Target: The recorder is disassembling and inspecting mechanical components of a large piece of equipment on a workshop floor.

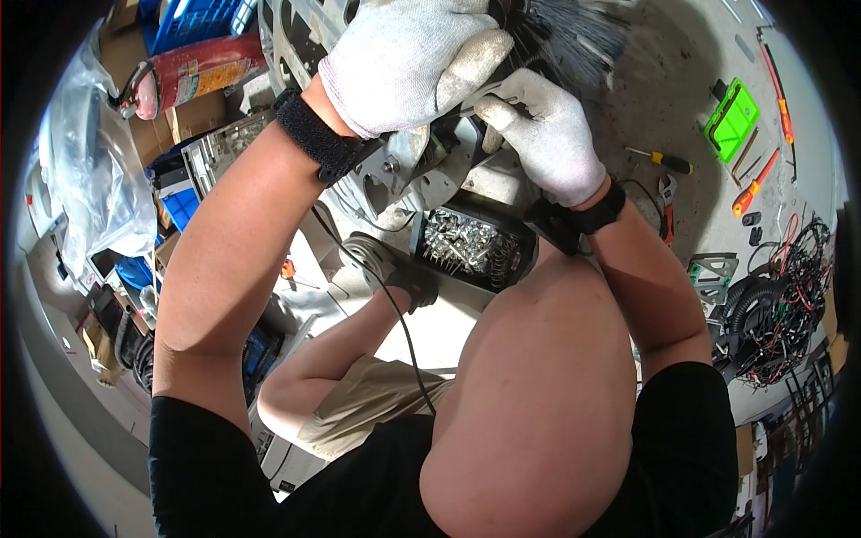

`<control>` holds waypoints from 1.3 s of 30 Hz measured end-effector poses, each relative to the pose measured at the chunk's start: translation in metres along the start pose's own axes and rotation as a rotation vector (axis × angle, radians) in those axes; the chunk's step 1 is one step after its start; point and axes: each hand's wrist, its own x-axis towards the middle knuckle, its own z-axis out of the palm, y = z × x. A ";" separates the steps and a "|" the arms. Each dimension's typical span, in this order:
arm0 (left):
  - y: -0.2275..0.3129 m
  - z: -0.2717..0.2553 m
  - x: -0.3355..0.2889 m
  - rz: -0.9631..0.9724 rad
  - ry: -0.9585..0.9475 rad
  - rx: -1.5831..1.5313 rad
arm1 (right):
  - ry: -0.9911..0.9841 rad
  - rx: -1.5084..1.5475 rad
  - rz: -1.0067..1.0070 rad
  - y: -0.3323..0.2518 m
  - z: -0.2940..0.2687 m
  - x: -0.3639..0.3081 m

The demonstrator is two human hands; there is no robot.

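Observation:
White knitted work gloves cover both hands. My left hand [404,67] is closed at the top of the view, over a grey metal machine frame [300,40] with cut-out holes. Its thumb points right and down; whatever its fingers grip is hidden underneath. My right hand [547,139] is just beside it, thumb and forefinger pinched together near a thin metal piece I cannot make out clearly. Beneath the hands is a grey metal bracket [413,170] with a bolt. Dark bristles of a round brush [574,40] spread out beyond my right hand.
A black tray [516,260] of loose screws and bolts stands below the bracket. To the right lie a yellow-and-black screwdriver [664,161], an adjustable wrench [667,202], a green case [731,121] and tangled cables [789,296]. A red fire extinguisher [202,76] lies left.

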 end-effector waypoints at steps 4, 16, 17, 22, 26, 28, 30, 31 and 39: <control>0.001 0.000 0.001 0.007 0.030 -0.006 | -0.016 0.096 0.044 0.001 -0.003 -0.002; -0.002 0.003 -0.004 0.015 0.064 -0.039 | -0.018 0.013 -0.029 0.006 -0.002 -0.003; -0.002 0.002 -0.004 0.021 0.057 -0.042 | -0.011 0.029 -0.028 0.006 -0.002 -0.003; -0.001 0.004 -0.002 0.028 0.092 -0.062 | -0.027 0.028 -0.017 0.006 -0.003 -0.002; -0.004 0.007 -0.005 0.024 0.120 -0.054 | -0.040 0.002 0.004 0.004 -0.003 0.000; -0.005 0.007 -0.009 0.012 0.086 -0.052 | -0.052 -0.032 -0.021 0.002 -0.004 0.001; -0.006 0.011 -0.010 0.013 0.100 -0.057 | -0.056 -0.051 -0.025 0.000 -0.005 0.001; -0.006 0.014 -0.009 0.018 0.129 -0.066 | -0.056 -0.058 -0.015 -0.001 -0.005 0.002; 0.000 0.004 -0.007 -0.014 0.093 -0.099 | -0.061 -0.076 0.006 -0.001 -0.006 0.002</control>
